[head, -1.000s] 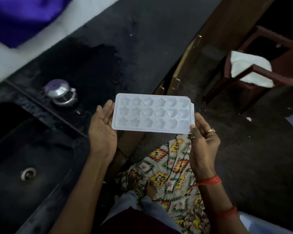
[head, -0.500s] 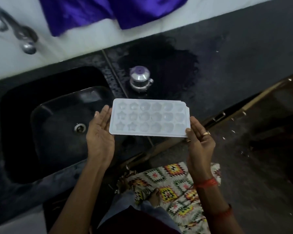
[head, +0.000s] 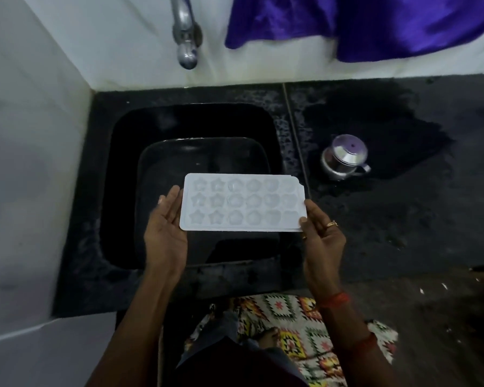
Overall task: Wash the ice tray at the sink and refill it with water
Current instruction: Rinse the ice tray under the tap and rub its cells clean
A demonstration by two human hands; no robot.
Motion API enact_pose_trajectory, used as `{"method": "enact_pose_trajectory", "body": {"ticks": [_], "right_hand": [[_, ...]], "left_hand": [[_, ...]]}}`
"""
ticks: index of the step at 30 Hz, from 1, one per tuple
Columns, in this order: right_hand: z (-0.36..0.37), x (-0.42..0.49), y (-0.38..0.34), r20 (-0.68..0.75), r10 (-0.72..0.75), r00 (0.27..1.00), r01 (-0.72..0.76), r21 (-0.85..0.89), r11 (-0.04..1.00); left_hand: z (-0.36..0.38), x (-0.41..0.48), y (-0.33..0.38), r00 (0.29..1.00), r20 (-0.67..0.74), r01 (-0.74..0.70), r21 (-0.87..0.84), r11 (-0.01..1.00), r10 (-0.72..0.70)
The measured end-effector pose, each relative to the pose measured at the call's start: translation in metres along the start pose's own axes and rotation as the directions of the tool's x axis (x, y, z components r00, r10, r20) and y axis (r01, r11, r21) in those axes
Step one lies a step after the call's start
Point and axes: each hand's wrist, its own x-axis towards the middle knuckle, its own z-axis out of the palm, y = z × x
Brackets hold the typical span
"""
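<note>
I had the ice tray (head: 243, 203) pinched by its two short ends, left hand (head: 166, 229) flat-palmed along one end with fingers extended, right hand (head: 322, 237) cupping the other end, thumb tip on the rim by the near corner. Neither hand closed tight; both were fairly open, pressing inward to carry the tray between them. Tray hung level, cavities up, over the near part of the black sink (head: 190, 127), with the tap (head: 185, 37) well beyond the far edge of what I held and no water visibly running.

Handling guess: thin moulded plastic, looked light and a bit flexible, likely to twist if gripped at one end only. Once wet it would probably turn slippery, and filled it would get heavier and slosh, so I judged the short ends or the flat rim best, kept level.

Looks: white, translucent, rectangular, three rows of six cavities; stars nearest my left hand, rounder flower-like shapes mid-tray, shapes by my right hand too washed out to tell. Far corner beside my right hand was notched. Couldn't tell if cavities held anything.

Steel pot (head: 344, 157) with purple lid sat on the wet counter (head: 430, 219), beyond my right hand, well apart from the tray
</note>
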Motion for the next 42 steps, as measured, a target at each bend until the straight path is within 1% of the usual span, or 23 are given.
{"method": "enact_pose_trajectory", "body": {"ticks": [3, 8, 13, 16, 20, 22, 26, 31, 33, 38, 42], "right_hand": [[0.027, 0.007, 0.014, 0.057, 0.036, 0.998, -0.035, -0.022, 0.999], [0.06, 0.014, 0.029, 0.115, 0.068, 0.991, -0.056, -0.103, 0.993], [0.083, 0.02, 0.038, 0.145, 0.104, 0.984, -0.084, -0.143, 0.986], [0.092, 0.025, 0.043, 0.154, 0.118, 0.981, -0.088, -0.187, 0.978], [0.1, 0.03, 0.047, 0.183, 0.124, 0.975, -0.078, -0.241, 0.967], [0.103, 0.032, 0.05, 0.189, 0.135, 0.973, -0.085, -0.251, 0.964], [0.107, 0.036, 0.054, 0.191, 0.163, 0.968, -0.106, -0.278, 0.955], [0.108, 0.036, 0.05, 0.23, 0.195, 0.953, -0.121, -0.3, 0.946], [0.106, 0.038, 0.05, 0.26, 0.222, 0.94, -0.139, -0.302, 0.943], [0.101, 0.043, 0.049, 0.338, 0.24, 0.91, -0.133, -0.312, 0.941], [0.1, 0.048, 0.047, 0.367, 0.237, 0.9, -0.11, -0.334, 0.936]], "left_hand": [[-0.017, 0.014, 0.008, 0.998, -0.065, 0.001, -0.019, 1.0, -0.002], [-0.038, 0.035, 0.02, 0.993, -0.121, -0.014, 0.036, 0.999, 0.018], [-0.054, 0.05, 0.027, 0.983, -0.18, 0.038, 0.076, 0.996, -0.023], [-0.057, 0.056, 0.032, 0.983, -0.181, 0.067, 0.151, 0.986, -0.039], [-0.052, 0.061, 0.036, 0.99, -0.136, 0.058, 0.212, 0.976, -0.03], [-0.053, 0.066, 0.036, 0.993, -0.106, 0.071, 0.238, 0.969, -0.047], [-0.073, 0.08, 0.034, 0.986, -0.159, 0.084, 0.25, 0.964, -0.045], [-0.088, 0.087, 0.024, 0.999, -0.046, 0.021, 0.419, 0.908, -0.002], [-0.091, 0.088, 0.021, 1.0, 0.002, -0.006, 0.454, 0.891, 0.006], [-0.101, 0.089, 0.016, 0.996, 0.083, -0.026, 0.498, 0.867, -0.017], [-0.103, 0.093, 0.016, 0.997, 0.077, -0.032, 0.497, 0.867, -0.007]]}}
